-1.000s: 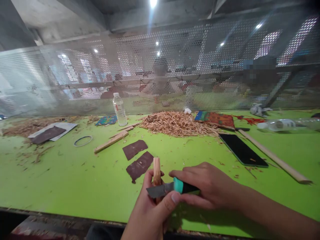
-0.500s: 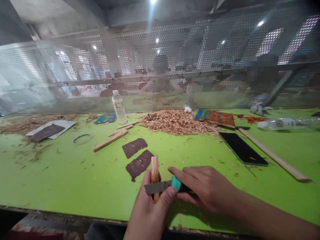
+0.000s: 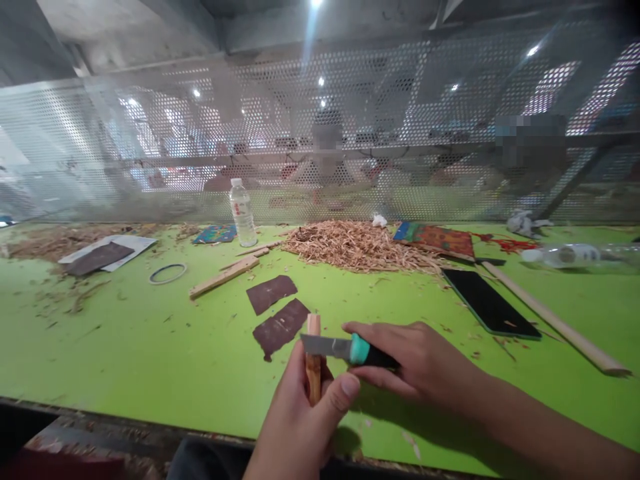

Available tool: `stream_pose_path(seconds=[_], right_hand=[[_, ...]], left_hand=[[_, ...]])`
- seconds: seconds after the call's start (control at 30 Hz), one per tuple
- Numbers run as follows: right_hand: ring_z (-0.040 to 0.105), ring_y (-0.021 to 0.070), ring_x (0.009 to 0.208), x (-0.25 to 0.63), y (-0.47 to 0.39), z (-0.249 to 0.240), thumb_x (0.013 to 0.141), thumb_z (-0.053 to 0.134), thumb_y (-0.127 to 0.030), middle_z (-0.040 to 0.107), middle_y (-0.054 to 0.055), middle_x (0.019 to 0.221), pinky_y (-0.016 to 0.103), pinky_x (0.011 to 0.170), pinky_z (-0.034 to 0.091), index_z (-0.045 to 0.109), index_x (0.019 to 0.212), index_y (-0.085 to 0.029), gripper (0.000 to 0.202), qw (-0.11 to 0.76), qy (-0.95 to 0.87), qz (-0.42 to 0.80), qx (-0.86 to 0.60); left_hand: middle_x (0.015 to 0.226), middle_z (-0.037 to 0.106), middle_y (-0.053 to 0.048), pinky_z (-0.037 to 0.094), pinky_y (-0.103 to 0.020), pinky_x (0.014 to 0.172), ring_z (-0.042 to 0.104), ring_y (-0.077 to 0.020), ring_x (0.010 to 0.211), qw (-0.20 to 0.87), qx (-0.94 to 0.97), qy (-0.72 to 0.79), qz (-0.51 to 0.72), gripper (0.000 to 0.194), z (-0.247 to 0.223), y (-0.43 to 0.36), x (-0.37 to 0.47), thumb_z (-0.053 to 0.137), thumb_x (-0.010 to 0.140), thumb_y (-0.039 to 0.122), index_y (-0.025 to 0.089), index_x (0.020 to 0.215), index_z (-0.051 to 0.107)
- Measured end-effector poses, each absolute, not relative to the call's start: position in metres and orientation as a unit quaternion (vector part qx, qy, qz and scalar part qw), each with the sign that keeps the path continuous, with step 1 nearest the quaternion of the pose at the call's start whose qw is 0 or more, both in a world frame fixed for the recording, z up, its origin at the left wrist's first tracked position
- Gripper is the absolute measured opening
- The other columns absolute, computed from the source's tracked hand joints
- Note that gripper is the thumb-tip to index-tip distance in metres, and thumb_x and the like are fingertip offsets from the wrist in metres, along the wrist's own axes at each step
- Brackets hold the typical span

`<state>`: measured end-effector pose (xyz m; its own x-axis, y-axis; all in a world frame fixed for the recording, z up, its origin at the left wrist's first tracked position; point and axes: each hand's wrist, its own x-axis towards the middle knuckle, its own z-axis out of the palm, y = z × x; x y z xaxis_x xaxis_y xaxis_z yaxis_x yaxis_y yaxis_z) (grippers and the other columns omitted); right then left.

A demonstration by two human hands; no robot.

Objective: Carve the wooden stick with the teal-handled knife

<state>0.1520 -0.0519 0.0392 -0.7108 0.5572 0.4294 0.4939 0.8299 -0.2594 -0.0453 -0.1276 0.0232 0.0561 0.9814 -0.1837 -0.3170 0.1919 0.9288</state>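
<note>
Held upright in my left hand (image 3: 305, 413) is a small stick of wood (image 3: 313, 380), gripped between thumb and fingers. My right hand (image 3: 415, 353) is closed around the dark handle of a utility knife (image 3: 373, 353) with a teal collar. The knife's wide blade lies across the upper part of the stick, pointing left. My left thumb is apart from the knife, just below it. Two pieces of brown sandpaper (image 3: 280, 327) lie on the green table (image 3: 150, 360) beyond my left hand.
A heap of wood shavings (image 3: 350, 247) lies at the back, near an upright water bottle (image 3: 243, 213). To the right are a phone (image 3: 493, 303), a wooden rod (image 3: 555, 320) and a bottle on its side (image 3: 565, 255). A perforated screen (image 3: 270, 133) stands behind. Wood strips (image 3: 225, 277) lie left.
The knife has moved up the stick, away from me, and my left thumb has come off it. The view has shifted slightly.
</note>
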Motion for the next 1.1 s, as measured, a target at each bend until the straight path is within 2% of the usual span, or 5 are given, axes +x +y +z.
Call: stream_pose_path(seconds=[0.4, 0.53, 0.7, 0.87, 1.1], right_hand=[[0.072, 0.0224, 0.068, 0.149, -0.064, 0.038, 0.110, 0.037, -0.049, 0.075, 0.009, 0.083, 0.031, 0.057, 0.047, 0.060, 0.133, -0.010, 0.051, 0.203, -0.948, 0.002, -0.245], [0.077, 0.0243, 0.080, 0.146, -0.069, 0.039, 0.110, 0.040, -0.046, 0.080, 0.014, 0.100, 0.033, 0.067, 0.057, 0.059, 0.137, -0.010, 0.049, 0.243, -0.925, 0.019, -0.291], [0.079, 0.0267, 0.090, 0.149, -0.064, 0.043, 0.107, 0.049, -0.047, 0.079, 0.015, 0.112, 0.034, 0.073, 0.061, 0.059, 0.140, -0.013, 0.048, 0.286, -0.888, 0.056, -0.355], [0.079, 0.0268, 0.090, 0.157, -0.054, 0.044, 0.104, 0.055, -0.047, 0.079, 0.014, 0.113, 0.033, 0.074, 0.061, 0.064, 0.134, -0.017, 0.044, 0.220, -0.919, 0.089, -0.316], [0.077, 0.0237, 0.083, 0.153, -0.059, 0.051, 0.104, 0.056, -0.047, 0.080, 0.008, 0.099, 0.030, 0.067, 0.051, 0.064, 0.132, -0.019, 0.041, 0.144, -0.939, 0.160, -0.268]], left_hand=[[0.163, 0.044, -0.011, 0.036, -0.037, 0.119, 0.038, -0.0326, 0.150, 0.569, 0.437, 0.475, 0.510, 0.089, 0.027, -0.127, -0.042, 0.076, 0.085, 0.048, 0.022, 0.160, 0.035], [0.147, 0.060, -0.014, 0.030, -0.043, 0.122, 0.044, -0.0358, 0.145, 0.499, 0.443, 0.540, 0.512, 0.069, 0.027, -0.127, -0.038, 0.070, 0.088, 0.056, 0.020, 0.145, 0.056], [0.117, 0.071, -0.013, 0.048, -0.045, 0.104, 0.061, -0.0350, 0.117, 0.477, 0.446, 0.562, 0.508, 0.056, 0.032, -0.128, -0.036, 0.070, 0.087, 0.061, 0.019, 0.124, 0.064], [0.129, 0.068, -0.015, 0.048, -0.041, 0.107, 0.060, -0.0347, 0.126, 0.554, 0.421, 0.501, 0.515, 0.071, 0.034, -0.127, -0.037, 0.081, 0.078, 0.056, 0.018, 0.134, 0.060], [0.171, 0.027, -0.014, 0.030, -0.042, 0.124, 0.026, -0.0330, 0.157, 0.621, 0.391, 0.436, 0.520, 0.101, 0.026, -0.125, -0.038, 0.083, 0.079, 0.046, 0.023, 0.162, 0.030]])
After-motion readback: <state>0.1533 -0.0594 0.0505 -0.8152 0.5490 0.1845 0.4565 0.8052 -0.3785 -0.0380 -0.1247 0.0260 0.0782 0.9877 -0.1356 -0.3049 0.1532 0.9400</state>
